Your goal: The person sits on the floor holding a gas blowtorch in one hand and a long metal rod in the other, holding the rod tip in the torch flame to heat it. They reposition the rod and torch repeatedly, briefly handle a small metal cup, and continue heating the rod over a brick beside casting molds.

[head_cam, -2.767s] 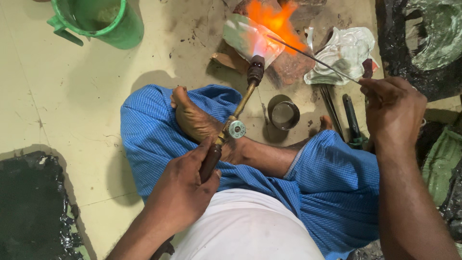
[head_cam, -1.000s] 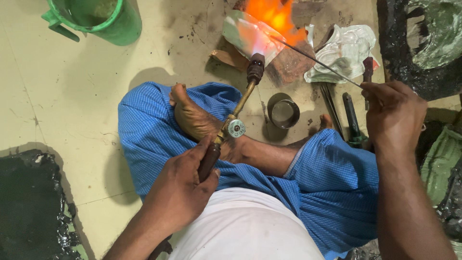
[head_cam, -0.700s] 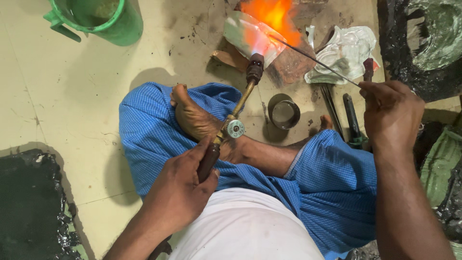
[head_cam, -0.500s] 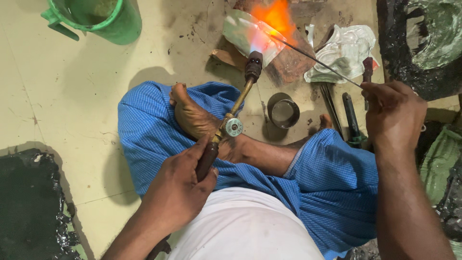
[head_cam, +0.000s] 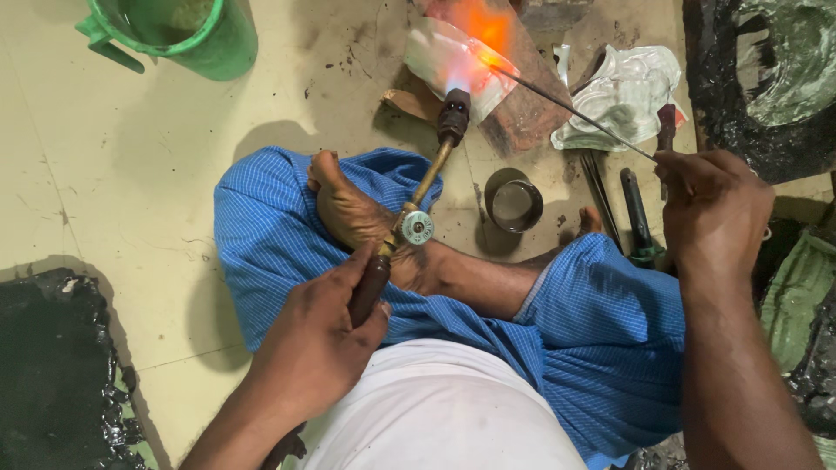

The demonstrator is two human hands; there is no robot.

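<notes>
Two tools, one per hand: left hand (head_cam: 318,348) clenched round the torch (head_cam: 409,226) handle, right hand (head_cam: 710,209) pinching one thin rod (head_cam: 570,109). Torch axis runs up-forward from left hand; rod slants up-left from right hand. Tips meet at the flame (head_cam: 479,30) on one brick (head_cam: 514,104) (ahead, nearer left hand). One tin cup (head_cam: 514,202) between.

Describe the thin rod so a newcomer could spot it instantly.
Start at the right hand. The thin rod runs from its fingers up-left to the flame over the brick. Unlike the thick brass torch, it is a bare dark wire.
</notes>
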